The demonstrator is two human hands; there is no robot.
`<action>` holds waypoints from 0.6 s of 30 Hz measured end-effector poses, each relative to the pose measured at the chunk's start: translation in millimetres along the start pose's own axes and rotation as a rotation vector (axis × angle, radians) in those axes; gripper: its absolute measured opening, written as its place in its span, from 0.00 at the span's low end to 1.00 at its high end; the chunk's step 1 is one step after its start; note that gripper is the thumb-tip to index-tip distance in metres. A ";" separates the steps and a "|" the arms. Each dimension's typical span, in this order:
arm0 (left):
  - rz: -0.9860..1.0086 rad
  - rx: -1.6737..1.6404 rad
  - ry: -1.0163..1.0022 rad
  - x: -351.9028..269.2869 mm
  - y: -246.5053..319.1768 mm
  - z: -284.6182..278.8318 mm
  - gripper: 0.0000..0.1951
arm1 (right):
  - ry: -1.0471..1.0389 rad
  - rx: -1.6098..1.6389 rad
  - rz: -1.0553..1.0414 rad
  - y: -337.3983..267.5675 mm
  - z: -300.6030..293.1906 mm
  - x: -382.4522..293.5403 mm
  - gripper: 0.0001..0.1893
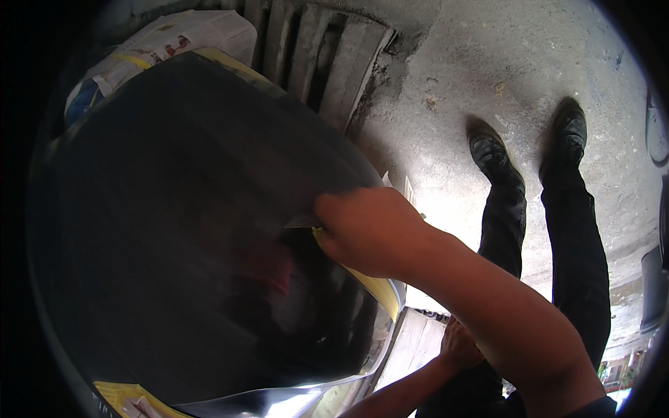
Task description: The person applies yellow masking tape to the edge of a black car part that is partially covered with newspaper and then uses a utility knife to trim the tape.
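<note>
My right hand [360,230] reaches across from the lower right, fingers curled down at the edge of a large, dark, curved panel [172,209], which looks like vehicle bodywork. A thin flat piece [300,226] with a pale edge pokes out from under its fingertips; its kind is unclear. Beside those fingers, yellow masking tape [384,295] runs along the panel's rim. The panel looks dull over most of its face and glossy, with reflections, near the hand. Lower down, my left hand [461,345] is close to my leg, partly hidden behind my right forearm; its fingers are unclear.
Printed paper [209,34] with yellow tape covers a part beyond the panel's top edge. More yellow tape [117,392] lies at the lower left corner. A slatted drain-like grate [324,57] is set in the concrete floor [434,68]. My dark shoes [488,149] stand to the right.
</note>
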State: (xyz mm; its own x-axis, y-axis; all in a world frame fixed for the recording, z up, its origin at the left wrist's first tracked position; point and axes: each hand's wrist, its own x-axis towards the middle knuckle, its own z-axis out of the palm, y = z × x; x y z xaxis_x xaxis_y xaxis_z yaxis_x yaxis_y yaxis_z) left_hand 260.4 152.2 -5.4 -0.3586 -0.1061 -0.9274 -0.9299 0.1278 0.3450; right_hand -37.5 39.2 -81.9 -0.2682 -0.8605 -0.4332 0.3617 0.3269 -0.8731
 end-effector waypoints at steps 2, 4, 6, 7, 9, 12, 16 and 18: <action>-0.034 -0.056 0.008 -2.9 -13.3 6.9 0.13 | -0.061 -0.040 -0.003 -2.6 -4.1 4.9 0.10; -0.005 -0.029 0.008 1.3 -0.1 0.4 0.13 | -0.073 -0.063 -0.043 2.1 -5.3 8.5 0.10; 0.040 0.023 0.001 3.9 18.8 -10.5 0.13 | 0.002 0.253 -0.012 8.5 -2.8 12.0 0.10; 0.052 0.037 -0.001 6.0 25.9 -13.9 0.13 | 0.039 0.411 0.002 10.1 -2.7 13.5 0.10; 0.054 0.040 0.001 8.6 30.5 -14.9 0.14 | 0.127 0.649 0.077 6.3 -14.4 15.7 0.10; 0.154 0.149 0.010 17.1 44.2 -19.9 0.15 | 0.184 0.908 0.163 10.3 -29.1 16.6 0.09; 0.236 0.345 -0.020 19.6 47.1 -20.0 0.15 | 0.216 0.990 0.200 32.5 -15.0 -3.7 0.09; 0.247 0.340 -0.041 20.2 49.8 -21.2 0.14 | 0.142 0.989 0.274 36.6 -14.1 -21.5 0.10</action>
State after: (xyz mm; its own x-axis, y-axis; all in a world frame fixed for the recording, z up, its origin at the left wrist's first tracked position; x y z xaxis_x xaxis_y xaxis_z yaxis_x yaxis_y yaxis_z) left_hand 205.1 135.5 -3.9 -0.5576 0.0074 -0.8301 -0.7337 0.4633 0.4970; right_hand -31.1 75.1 -107.6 -0.1458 -0.7298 -0.6680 0.9807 -0.0179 -0.1945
